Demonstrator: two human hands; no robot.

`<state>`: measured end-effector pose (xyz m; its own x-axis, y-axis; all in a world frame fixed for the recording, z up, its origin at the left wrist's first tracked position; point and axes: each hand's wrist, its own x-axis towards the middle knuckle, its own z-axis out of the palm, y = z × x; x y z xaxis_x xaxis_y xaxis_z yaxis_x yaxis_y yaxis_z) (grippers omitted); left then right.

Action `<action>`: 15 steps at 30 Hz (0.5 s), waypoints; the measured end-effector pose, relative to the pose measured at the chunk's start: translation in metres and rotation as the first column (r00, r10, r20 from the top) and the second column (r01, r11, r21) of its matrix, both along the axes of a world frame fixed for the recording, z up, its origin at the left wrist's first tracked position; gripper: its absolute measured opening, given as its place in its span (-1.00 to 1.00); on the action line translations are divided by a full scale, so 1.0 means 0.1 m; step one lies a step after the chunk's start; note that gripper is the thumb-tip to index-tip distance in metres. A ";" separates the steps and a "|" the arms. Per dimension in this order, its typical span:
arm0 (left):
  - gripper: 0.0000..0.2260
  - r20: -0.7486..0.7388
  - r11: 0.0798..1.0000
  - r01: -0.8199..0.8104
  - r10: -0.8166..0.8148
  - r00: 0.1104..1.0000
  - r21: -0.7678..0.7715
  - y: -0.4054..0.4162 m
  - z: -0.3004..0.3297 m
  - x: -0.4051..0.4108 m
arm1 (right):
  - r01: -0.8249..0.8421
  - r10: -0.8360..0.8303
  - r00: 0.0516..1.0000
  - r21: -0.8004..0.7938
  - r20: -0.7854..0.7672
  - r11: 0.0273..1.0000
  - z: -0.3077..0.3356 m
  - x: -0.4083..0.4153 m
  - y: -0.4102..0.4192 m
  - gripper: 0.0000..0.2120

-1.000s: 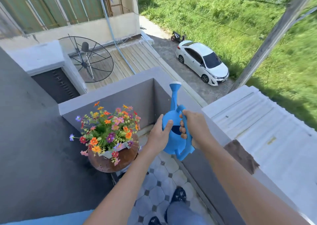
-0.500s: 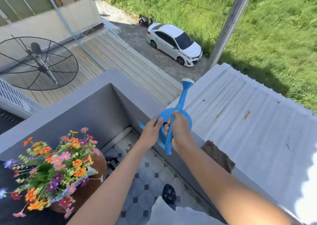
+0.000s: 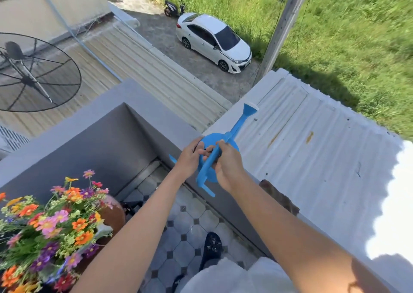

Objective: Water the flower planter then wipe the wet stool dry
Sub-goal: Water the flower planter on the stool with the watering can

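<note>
A white car (image 3: 215, 41) is sitting at upper centre, a scooter (image 3: 172, 7) just behind it. A mesh satellite dish (image 3: 33, 72) is occupying the left edge. A grey pole (image 3: 280, 30) is rising beside grass (image 3: 357, 35).

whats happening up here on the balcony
A person is holding a blue watering can in both hands at the balcony wall: the left hand on its body, the right hand around the handle. The spout points outward over the corrugated roof, away from the flower planter, which sits lower left. No water is visibly pouring. A brown cloth lies on the wall by the right arm.
</note>
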<state>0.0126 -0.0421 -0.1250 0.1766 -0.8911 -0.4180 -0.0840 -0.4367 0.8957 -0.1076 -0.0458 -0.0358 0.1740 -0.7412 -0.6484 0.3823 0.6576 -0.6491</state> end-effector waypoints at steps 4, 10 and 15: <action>-0.79 0.045 0.998 0.055 -0.053 0.998 -0.044 0.04 0.09 -0.02 | -0.172 0.155 0.970 -0.079 -0.186 0.982 -0.03 -0.16 0.00 -0.75; -0.65 0.141 0.993 -0.078 0.090 0.986 -0.087 0.06 0.42 -0.09 | -0.243 0.183 0.917 -0.131 -0.353 0.961 0.02 -0.52 0.03 -0.77; -0.78 0.078 0.892 -0.237 0.287 0.955 -0.385 0.13 1.05 -0.42 | -0.140 -0.007 0.838 -0.228 -0.545 0.963 -0.07 -1.06 0.11 -0.87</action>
<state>-0.0294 -0.0294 -0.0195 0.4548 -0.8902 -0.0273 -0.1380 -0.1008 0.9853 -0.2139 -0.0352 -0.0431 -0.0916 -0.8889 -0.4489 -0.1136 0.4572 -0.8821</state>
